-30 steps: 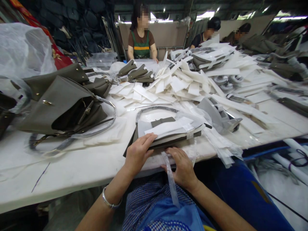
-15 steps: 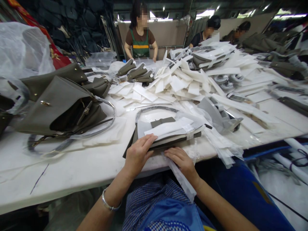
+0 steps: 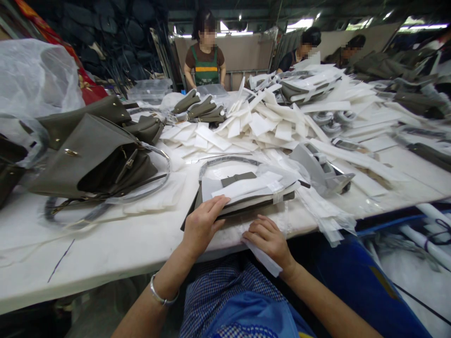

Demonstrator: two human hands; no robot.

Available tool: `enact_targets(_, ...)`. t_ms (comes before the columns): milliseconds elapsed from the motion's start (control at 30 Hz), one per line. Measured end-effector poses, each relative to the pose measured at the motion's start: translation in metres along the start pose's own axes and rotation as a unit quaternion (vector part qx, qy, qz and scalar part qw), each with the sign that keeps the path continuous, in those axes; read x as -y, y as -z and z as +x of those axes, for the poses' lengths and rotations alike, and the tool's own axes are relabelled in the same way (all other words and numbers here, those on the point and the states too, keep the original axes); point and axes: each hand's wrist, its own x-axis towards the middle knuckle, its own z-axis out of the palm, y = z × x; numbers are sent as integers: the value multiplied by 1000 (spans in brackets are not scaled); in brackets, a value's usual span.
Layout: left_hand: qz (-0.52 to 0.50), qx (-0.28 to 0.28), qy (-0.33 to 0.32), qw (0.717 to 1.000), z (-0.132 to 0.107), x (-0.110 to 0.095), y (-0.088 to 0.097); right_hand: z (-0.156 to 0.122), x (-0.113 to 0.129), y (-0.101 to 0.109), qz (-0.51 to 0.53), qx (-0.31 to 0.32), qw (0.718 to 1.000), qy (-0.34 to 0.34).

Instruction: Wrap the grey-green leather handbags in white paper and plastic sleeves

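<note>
A dark olive handbag (image 3: 246, 207) lies on the table before me, with white padding sheet (image 3: 246, 186) on top and a plastic-wrapped handle loop (image 3: 230, 159) toward the back. My left hand (image 3: 204, 218) grips its near left edge, fingers together on top and thumb at the front side. In my right hand (image 3: 268, 239), closed with curled fingers at the table's front edge, is a strip of thin translucent plastic (image 3: 264, 260) whose loose end hangs toward my lap. The fingertips of that hand are partly hidden by the plastic and knuckles.
Another open olive handbag (image 3: 95, 159) stands at left. White foam pieces (image 3: 260, 122) are heaped across the middle. Plastic strips (image 3: 327, 216) droop over the table edge at right, near a grey wrapped part (image 3: 313, 169). A co-worker (image 3: 206, 61) stands across the table.
My right hand has shifted slightly right, away from the bag, and its fingers have curled more. The plastic strip's hanging end is shorter and higher. My left hand stays on the handbag.
</note>
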Motion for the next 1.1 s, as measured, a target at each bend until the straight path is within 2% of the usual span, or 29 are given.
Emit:
enact_targets(167, -4, 6, -4, 1000, 3, 0, 5, 6, -5, 1, 27, 53, 998, 11)
enact_targets(433, -3, 15, 8, 1000, 1, 1, 2, 11, -19, 10, 110, 136, 983, 59)
enact_targets(700, -5, 14, 7, 1000, 0, 2, 2, 7, -27, 24, 101, 213, 970, 62)
enact_targets(867, -9, 13, 9, 1000, 1, 1, 3, 4, -29, 28, 51, 183, 976, 105)
enact_targets(1100, -18, 7, 12, 1000, 7, 2, 9, -3, -2, 0, 38, 70, 992, 98)
